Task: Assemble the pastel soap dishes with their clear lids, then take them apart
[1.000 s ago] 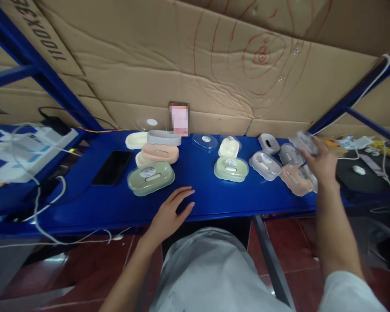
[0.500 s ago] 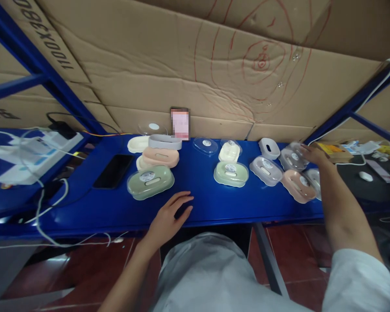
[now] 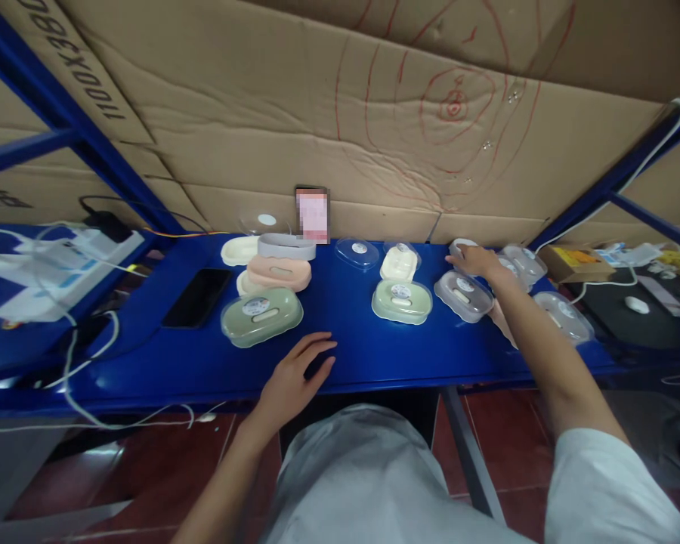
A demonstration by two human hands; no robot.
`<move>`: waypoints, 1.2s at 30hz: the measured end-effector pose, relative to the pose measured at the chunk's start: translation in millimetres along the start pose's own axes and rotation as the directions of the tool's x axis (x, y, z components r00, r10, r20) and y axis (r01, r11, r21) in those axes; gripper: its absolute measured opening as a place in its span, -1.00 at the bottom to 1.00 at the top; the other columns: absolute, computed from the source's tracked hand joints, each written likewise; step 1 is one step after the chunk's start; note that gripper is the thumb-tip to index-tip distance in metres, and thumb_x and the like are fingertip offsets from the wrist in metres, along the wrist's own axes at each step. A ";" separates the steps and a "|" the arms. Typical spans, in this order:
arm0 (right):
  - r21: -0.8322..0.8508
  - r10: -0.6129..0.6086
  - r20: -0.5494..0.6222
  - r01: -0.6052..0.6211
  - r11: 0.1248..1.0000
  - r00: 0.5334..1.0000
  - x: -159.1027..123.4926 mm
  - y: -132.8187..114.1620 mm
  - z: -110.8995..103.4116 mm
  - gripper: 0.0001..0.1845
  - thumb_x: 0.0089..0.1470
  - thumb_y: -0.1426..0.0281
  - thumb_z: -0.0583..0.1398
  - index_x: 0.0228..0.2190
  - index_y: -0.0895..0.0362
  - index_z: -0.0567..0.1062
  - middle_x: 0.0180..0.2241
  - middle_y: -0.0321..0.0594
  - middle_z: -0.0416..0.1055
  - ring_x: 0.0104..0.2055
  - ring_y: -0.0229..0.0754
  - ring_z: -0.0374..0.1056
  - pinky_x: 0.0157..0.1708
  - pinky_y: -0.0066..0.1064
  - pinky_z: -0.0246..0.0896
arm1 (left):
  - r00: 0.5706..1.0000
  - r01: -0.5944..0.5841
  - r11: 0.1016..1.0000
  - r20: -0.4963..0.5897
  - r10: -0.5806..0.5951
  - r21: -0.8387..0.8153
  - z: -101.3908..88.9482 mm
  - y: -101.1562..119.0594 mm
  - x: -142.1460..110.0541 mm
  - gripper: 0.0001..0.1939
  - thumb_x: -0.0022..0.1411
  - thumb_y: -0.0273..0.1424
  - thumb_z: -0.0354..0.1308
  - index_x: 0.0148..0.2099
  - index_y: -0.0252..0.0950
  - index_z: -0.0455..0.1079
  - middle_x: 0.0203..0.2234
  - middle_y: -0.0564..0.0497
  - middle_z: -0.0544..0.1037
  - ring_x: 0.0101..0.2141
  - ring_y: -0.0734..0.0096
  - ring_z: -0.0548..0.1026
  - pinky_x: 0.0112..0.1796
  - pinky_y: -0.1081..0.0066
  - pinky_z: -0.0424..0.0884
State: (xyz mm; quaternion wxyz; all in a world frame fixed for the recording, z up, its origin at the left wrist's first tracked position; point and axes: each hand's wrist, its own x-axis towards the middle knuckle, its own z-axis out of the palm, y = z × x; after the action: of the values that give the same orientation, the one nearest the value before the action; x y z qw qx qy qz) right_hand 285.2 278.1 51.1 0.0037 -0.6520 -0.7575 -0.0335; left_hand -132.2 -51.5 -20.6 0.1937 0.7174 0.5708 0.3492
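My left hand [image 3: 298, 374] lies flat on the blue shelf [image 3: 351, 351] near its front edge, fingers spread and holding nothing. My right hand [image 3: 476, 261] reaches across to the back of the shelf, its outstretched fingers lying over a small grey soap dish [image 3: 462, 244]. Just in front of that hand sits a grey soap box with a clear lid [image 3: 463, 295]. A green lidded box [image 3: 402, 301] and a cream one [image 3: 400, 263] stand to its left. My right forearm partly hides a pink box [image 3: 499, 321].
At the left are a green lidded box [image 3: 261, 316], stacked pink [image 3: 279, 273] and grey [image 3: 286, 245] dishes, a black phone [image 3: 197, 296] and cables [image 3: 62, 355]. Clear-lidded boxes [image 3: 564, 316] sit at the right. Cardboard [image 3: 329, 113] closes the back.
My right hand has swung left from the lidded boxes at the far right to the grey dish at the back. My left hand has stayed put.
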 end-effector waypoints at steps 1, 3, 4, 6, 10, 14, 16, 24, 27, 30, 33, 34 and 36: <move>0.003 0.018 0.055 -0.018 1.000 0.998 4.2 -8.6 1.5 -0.38 0.26 0.05 0.31 0.17 0.22 0.51 0.04 0.20 0.59 0.10 0.18 0.52 0.09 -0.05 0.34 | 1.000 0.000 1.000 0.003 0.000 0.000 -0.1 0.1 -0.6 -0.69 0.54 -0.18 0.07 0.18 -0.08 0.51 0.21 -0.04 0.52 0.14 0.19 0.58 0.18 0.16 0.54; 0.002 0.038 0.094 -0.038 0.999 0.995 10.6 -20.9 0.2 -0.40 0.22 0.17 0.33 0.20 0.16 0.48 0.04 0.11 0.60 0.08 0.14 0.53 0.05 -0.12 0.36 | 1.000 -0.002 1.000 0.006 0.002 -0.001 0.0 0.0 -1.7 -0.69 0.54 -0.19 0.07 0.18 -0.08 0.50 0.21 -0.04 0.52 0.15 0.20 0.58 0.18 0.15 0.54; 0.006 0.040 0.102 -0.041 0.999 0.994 12.6 -25.1 -2.1 -0.41 0.21 0.23 0.34 0.21 0.14 0.47 0.04 0.07 0.61 0.08 0.11 0.53 0.04 -0.16 0.37 | 1.000 -0.004 1.000 0.005 0.004 -0.002 0.1 -0.1 -2.0 -0.70 0.54 -0.19 0.07 0.19 -0.08 0.50 0.22 -0.04 0.51 0.15 0.20 0.58 0.18 0.15 0.54; 0.023 0.025 0.108 -0.028 0.999 0.994 13.5 -31.6 -8.2 -0.42 0.18 0.33 0.33 0.22 0.11 0.46 0.01 -0.01 0.62 0.06 0.08 0.54 0.02 -0.22 0.37 | 1.000 -0.008 1.000 0.000 0.008 -0.002 0.8 -0.4 -2.1 -0.70 0.54 -0.20 0.07 0.19 -0.07 0.49 0.22 -0.04 0.51 0.16 0.20 0.57 0.19 0.14 0.53; 0.083 -0.047 0.084 0.040 0.996 0.995 3.7 -48.2 -18.4 -0.47 0.16 0.39 0.30 0.16 0.07 0.49 0.01 -0.08 0.63 0.04 0.06 0.54 -0.02 -0.27 0.38 | 1.000 -0.009 1.000 -0.007 0.009 0.005 2.8 -0.1 -1.7 -0.71 0.54 -0.20 0.08 0.17 -0.07 0.50 0.22 -0.05 0.52 0.15 0.17 0.58 0.16 0.13 0.56; 0.159 -0.133 -0.001 0.131 0.978 0.991 -13.0 -73.9 -22.3 -0.50 0.19 0.44 0.23 0.16 0.05 0.47 0.06 -0.10 0.61 0.05 0.04 0.54 0.01 -0.26 0.37 | 1.000 -0.018 1.000 -0.002 0.018 0.002 2.1 0.3 -2.8 -0.71 0.54 -0.20 0.06 0.16 -0.08 0.51 0.21 -0.06 0.52 0.14 0.16 0.58 0.16 0.11 0.57; 0.198 -0.169 -0.053 0.176 0.964 0.984 -19.8 -86.0 -23.9 -0.50 0.21 0.46 0.20 0.17 0.04 0.45 0.09 -0.11 0.59 0.06 0.04 0.54 0.03 -0.25 0.37 | 0.999 -0.040 0.999 0.008 0.040 -0.002 -1.3 1.4 1.3 -0.69 0.56 -0.23 0.02 0.19 -0.09 0.50 0.20 -0.07 0.53 0.15 0.18 0.58 0.18 0.09 0.55; 0.434 -0.165 -0.369 0.327 0.840 0.914 -59.4 -115.2 -41.1 -0.57 0.29 0.47 0.10 0.15 0.11 0.42 0.04 -0.08 0.59 0.03 -0.06 0.53 0.05 -0.25 0.40 | 0.955 -0.244 0.957 0.209 0.209 0.158 7.9 16.3 140.2 -0.49 0.44 -0.56 -0.06 0.35 -0.27 0.37 0.31 -0.15 0.45 0.30 0.13 0.42 0.33 0.05 0.36; 0.477 -0.076 -0.515 0.359 0.803 0.854 -103.9 -130.2 -38.6 -0.59 0.37 0.40 0.04 0.18 0.09 0.42 0.06 -0.02 0.56 0.07 0.04 0.47 0.12 -0.03 0.35 | 0.942 -0.269 0.947 0.251 0.222 0.174 33.4 18.0 206.1 -0.51 0.27 -0.66 0.06 0.19 -0.29 0.50 0.23 -0.16 0.53 0.22 0.10 0.49 0.26 0.09 0.40; 0.445 -0.054 -0.553 0.349 0.825 0.832 -159.3 -151.1 -18.2 -0.50 0.45 0.32 -0.07 0.31 -0.09 0.35 0.13 -0.04 0.50 0.16 0.17 0.38 0.19 0.21 0.20 | 0.942 -0.275 0.943 0.248 0.226 0.185 54.8 16.3 234.5 -0.60 0.25 -0.62 0.14 0.09 -0.31 0.54 0.12 -0.20 0.59 0.13 0.08 0.53 0.17 0.13 0.44; 0.396 -0.132 -0.536 0.387 0.833 0.834 -203.8 -173.4 12.5 -0.30 0.43 0.36 -0.09 0.49 -0.29 0.00 0.22 -0.10 0.44 0.22 0.25 0.34 0.20 0.28 0.10 | 0.953 -0.263 0.943 0.208 0.221 0.206 62.5 13.1 229.2 -0.67 0.34 -0.51 0.15 0.12 -0.30 0.50 0.07 -0.19 0.59 0.09 0.07 0.51 0.14 0.10 0.42; 0.383 -0.160 -0.524 0.399 0.833 0.836 -213.5 -179.4 21.9 -0.24 0.42 0.37 -0.08 0.51 -0.33 -0.13 0.24 -0.12 0.43 0.23 0.26 0.34 0.21 0.29 0.08 | 0.954 -0.265 0.940 0.199 0.223 0.213 62.3 12.3 223.8 -0.67 0.35 -0.47 0.17 0.15 -0.30 0.48 0.10 -0.19 0.58 0.10 0.06 0.50 0.15 0.09 0.41; 0.352 -0.201 -0.514 0.419 0.837 0.834 -224.5 -187.2 35.7 -0.19 0.42 0.35 -0.02 0.51 -0.37 -0.21 0.21 -0.11 0.44 0.20 0.27 0.35 0.22 0.28 0.04 | 0.952 -0.276 0.933 0.198 0.233 0.232 60.3 12.1 211.4 -0.61 0.35 -0.40 0.22 0.19 -0.30 0.44 0.16 -0.20 0.54 0.15 0.04 0.46 0.18 0.09 0.37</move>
State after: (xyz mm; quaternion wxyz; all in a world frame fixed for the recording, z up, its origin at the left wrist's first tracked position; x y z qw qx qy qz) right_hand 135.2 30.8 -4.2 0.3267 -0.4709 -0.8194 -0.0097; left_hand -58.4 154.2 5.7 0.0994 0.8313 0.4947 0.2331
